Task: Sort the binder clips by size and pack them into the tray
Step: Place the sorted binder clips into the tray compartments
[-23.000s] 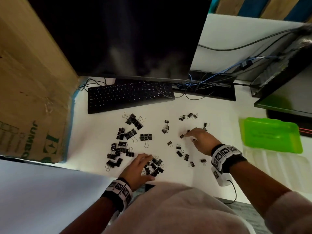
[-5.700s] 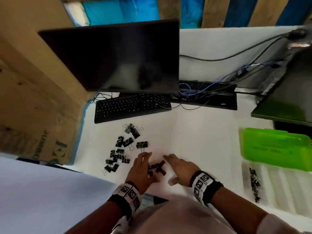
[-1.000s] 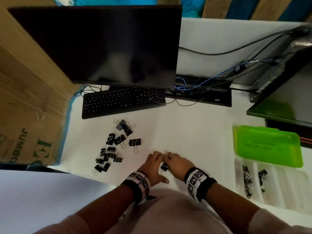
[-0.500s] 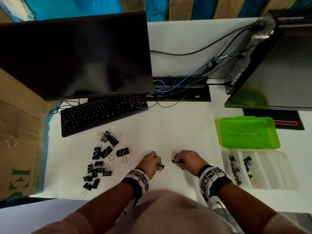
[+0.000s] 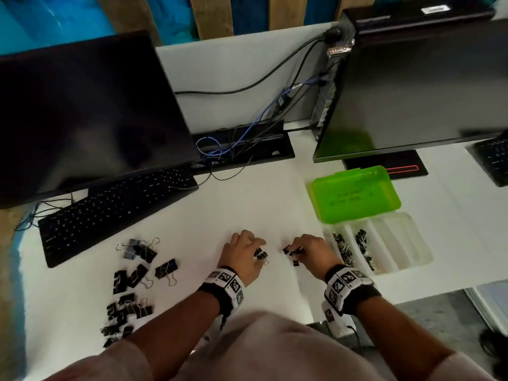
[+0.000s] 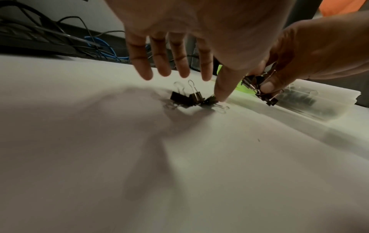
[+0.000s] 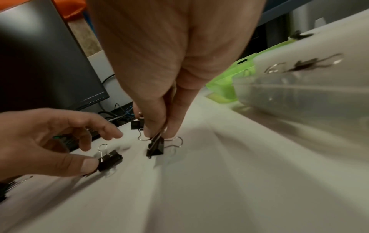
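Large binder clips (image 5: 132, 281) piled far left on counter (image 5: 192, 229). Left hand (image 5: 242, 253) fingers (image 6: 159, 63) spread loose, thumb touching a small clip cluster (image 6: 191, 99). Right hand (image 5: 308, 251) pinches a few small clips (image 7: 155, 146) (wire handles). Clear tray (image 5: 406, 243) just right, two compartments filled.

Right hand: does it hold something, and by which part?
The right hand pinches small binder clips by their wire handles, between thumb and fingertips; the black bodies hang free below.
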A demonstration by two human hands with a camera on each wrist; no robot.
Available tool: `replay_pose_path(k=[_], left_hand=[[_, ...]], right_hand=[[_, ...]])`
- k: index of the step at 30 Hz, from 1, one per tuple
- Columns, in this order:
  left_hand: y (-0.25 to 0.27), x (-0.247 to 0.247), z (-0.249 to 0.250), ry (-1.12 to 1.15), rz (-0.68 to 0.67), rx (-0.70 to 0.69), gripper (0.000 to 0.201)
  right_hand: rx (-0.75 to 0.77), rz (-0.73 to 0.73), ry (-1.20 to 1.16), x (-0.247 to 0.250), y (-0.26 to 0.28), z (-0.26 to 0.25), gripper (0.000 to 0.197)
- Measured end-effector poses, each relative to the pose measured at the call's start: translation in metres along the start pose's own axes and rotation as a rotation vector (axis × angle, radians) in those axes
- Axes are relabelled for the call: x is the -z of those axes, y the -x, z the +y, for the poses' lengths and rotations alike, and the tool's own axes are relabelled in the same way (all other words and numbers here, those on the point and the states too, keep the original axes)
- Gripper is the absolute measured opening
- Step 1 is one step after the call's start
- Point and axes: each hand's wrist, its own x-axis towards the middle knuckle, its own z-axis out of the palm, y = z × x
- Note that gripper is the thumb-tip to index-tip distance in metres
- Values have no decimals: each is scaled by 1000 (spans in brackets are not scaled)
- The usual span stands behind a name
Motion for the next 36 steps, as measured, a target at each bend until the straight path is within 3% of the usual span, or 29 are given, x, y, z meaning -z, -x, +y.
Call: replay_pose_path(k=[4,11,15,19,31,36], left_hand=[[-3,-11,2,81,-128,20,36],[-10,-18,15,192,-88,-30,51],[-10,-26,24,199,-110,-69,49],[-17,-29,30,203,-155,-78,33],[-24,-22,38,244,-116,-8,26],[-20,-21,36,137,-244,-69,62]], right_hand=[[-3,36,-25,5,9,11,20],[57,232,-129,49,19,15,17],[43,430,-130,90,24,38,19],[-42,551,-74,113,29,69,19],[-146,462,48,89,35,108,23],[-64,400,79,90,42,97,25]])
